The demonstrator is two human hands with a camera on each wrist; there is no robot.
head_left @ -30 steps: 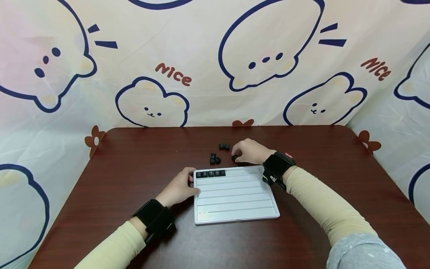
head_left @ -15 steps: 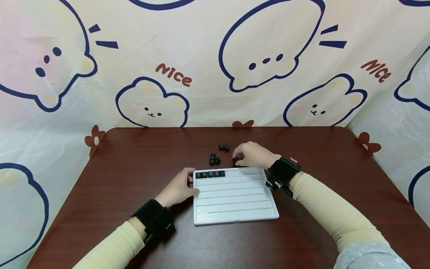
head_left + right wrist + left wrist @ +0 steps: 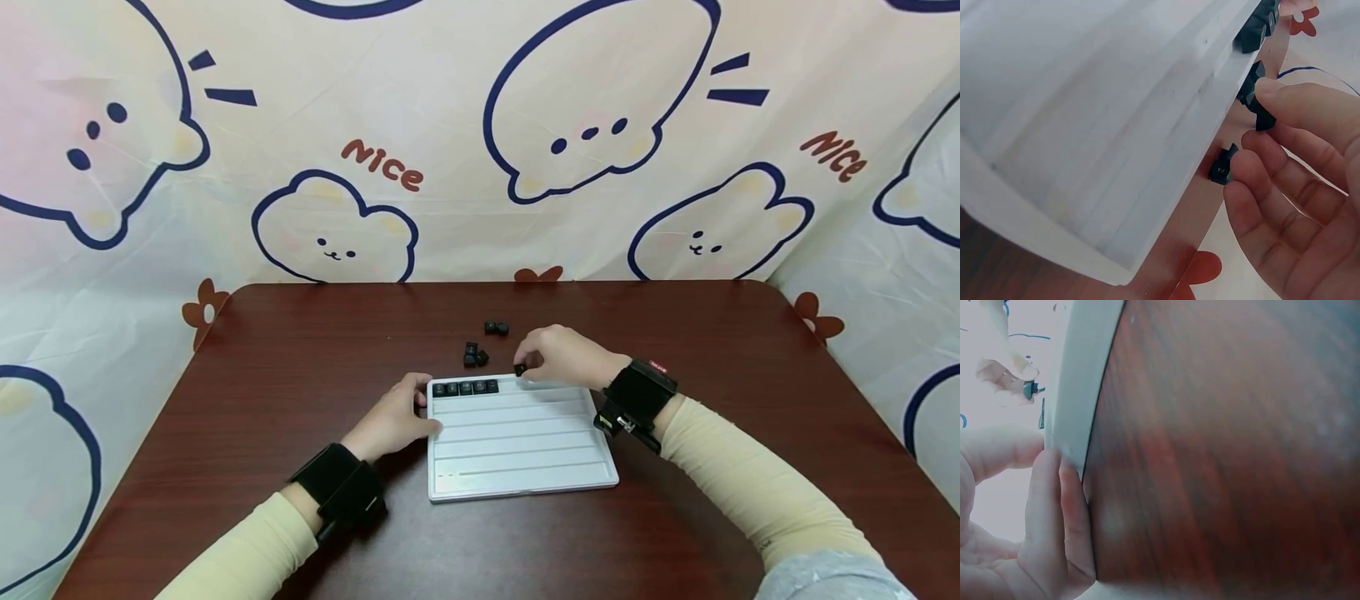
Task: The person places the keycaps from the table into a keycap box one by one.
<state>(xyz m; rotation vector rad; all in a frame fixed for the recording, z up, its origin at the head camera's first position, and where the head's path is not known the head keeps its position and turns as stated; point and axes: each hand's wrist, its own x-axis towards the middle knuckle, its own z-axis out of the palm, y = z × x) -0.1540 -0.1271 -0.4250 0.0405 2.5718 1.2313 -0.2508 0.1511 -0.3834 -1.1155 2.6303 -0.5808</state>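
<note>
A white ridged tray (image 3: 525, 450) lies on the table, with a row of several black keycaps (image 3: 466, 388) in its far left channel. My left hand (image 3: 393, 423) grips the tray's left edge, thumb on top and fingers along the side, as the left wrist view shows close up. Between thumb and fingertips my right hand (image 3: 570, 356) pinches a single black keycap (image 3: 1265, 119) at the tray's far rim, right of the row. In the left wrist view this keycap (image 3: 1029, 390) hangs over the tray edge.
Behind the tray is a small cluster of loose keycaps (image 3: 472, 356). A pair of keycaps (image 3: 496, 328) lies farther back. The dark brown table (image 3: 337, 333) ends at a printed cloth backdrop (image 3: 450, 100).
My right hand has lifted its keycap from the table behind the tray and brought it slightly nearer, to the tray's far rim. My left hand has kept its grip on the edge.
</note>
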